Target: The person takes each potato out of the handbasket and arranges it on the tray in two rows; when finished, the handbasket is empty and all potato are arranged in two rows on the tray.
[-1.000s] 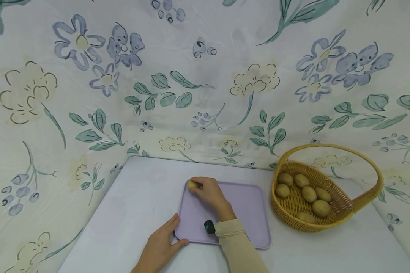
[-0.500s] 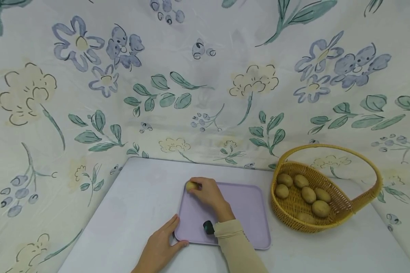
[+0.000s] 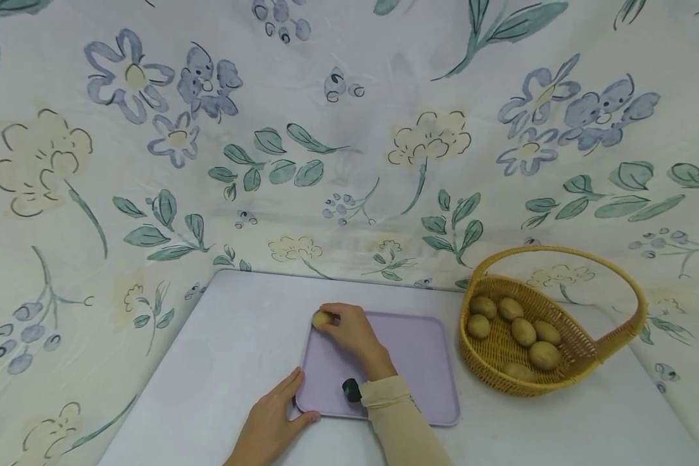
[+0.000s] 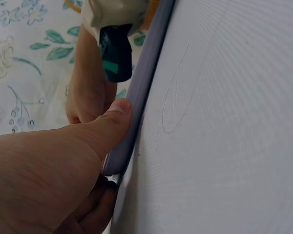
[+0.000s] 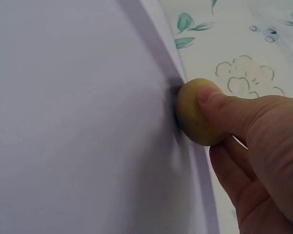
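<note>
A purple tray (image 3: 384, 369) lies on the white table. At its far left corner the right hand (image 3: 352, 333) pinches a potato (image 3: 321, 320) between thumb and fingers. In the right wrist view the potato (image 5: 198, 112) sits against the tray's raised rim, with the thumb of the right hand (image 5: 263, 146) on its side. The left hand (image 3: 274, 417) rests at the near left corner of the tray, fingers along its left side and thumb at the front edge. From the left wrist view, the thumb of the left hand (image 4: 53, 165) lies on the tray's rim (image 4: 139, 97).
Right of the tray stands a wicker basket (image 3: 489, 375) with a tall handle, holding several potatoes (image 3: 523, 332). A dark wrist camera (image 3: 352, 390) is at the right sleeve (image 3: 402, 414), over the tray. Floral cloth (image 3: 349, 168) hangs behind the white table (image 3: 239, 323).
The whole head view has shifted slightly. Both hands keep nearly the same places on the tray, with the potato still pinched at the far left corner.
</note>
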The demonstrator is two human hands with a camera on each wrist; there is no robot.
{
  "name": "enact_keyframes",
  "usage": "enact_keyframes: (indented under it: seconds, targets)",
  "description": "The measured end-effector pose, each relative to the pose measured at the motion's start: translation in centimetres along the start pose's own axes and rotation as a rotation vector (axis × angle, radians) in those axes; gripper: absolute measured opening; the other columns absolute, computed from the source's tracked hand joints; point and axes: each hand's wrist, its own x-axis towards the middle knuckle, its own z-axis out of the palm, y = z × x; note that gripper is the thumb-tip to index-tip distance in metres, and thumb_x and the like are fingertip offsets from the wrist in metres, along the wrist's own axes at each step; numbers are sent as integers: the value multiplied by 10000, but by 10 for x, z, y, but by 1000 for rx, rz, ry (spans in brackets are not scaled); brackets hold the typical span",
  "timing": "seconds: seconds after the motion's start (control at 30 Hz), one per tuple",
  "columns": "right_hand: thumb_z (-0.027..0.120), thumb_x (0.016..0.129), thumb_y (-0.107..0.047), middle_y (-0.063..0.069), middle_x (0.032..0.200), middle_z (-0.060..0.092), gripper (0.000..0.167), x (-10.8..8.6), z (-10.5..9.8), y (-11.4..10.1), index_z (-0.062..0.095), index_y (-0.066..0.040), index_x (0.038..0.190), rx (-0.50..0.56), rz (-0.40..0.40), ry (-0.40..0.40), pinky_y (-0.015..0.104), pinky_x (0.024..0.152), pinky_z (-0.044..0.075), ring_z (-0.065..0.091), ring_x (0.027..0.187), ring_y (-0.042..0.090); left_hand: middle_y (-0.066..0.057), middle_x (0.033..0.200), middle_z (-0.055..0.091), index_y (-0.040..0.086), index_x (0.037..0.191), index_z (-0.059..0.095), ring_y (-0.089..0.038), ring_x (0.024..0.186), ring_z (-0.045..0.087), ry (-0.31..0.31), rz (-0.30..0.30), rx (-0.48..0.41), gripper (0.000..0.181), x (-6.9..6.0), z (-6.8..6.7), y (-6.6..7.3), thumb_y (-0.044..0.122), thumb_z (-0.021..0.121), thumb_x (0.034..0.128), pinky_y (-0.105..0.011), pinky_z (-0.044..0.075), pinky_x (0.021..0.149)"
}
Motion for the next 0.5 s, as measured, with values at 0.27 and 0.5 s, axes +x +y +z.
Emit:
enact_keyframes:
  seconds: [0.27, 0.5]
  targets:
    - [827, 852, -122, 80, 1271, 735, 425, 0, 3, 3, 722, -77, 1261, -23, -27, 36, 383, 1079, 556, 674, 1236, 245, -122, 1488, 582, 5, 1402, 598, -322, 1340, 594, -10, -8, 8, 842, 1, -1, 1, 507, 843, 771, -470, 532, 1083]
    - [823, 861, -137, 77, 1288, 727, 436, 1, 2, 4, 711, -83, 1280, -21, -25, 30, 388, 1096, 545, 663, 1255, 243, -117, 1490, 581, 8, 1405, 596, -317, 1345, 591, -7, -9, 4, 843, 2, -1, 1, 508, 842, 772, -467, 527, 1090]
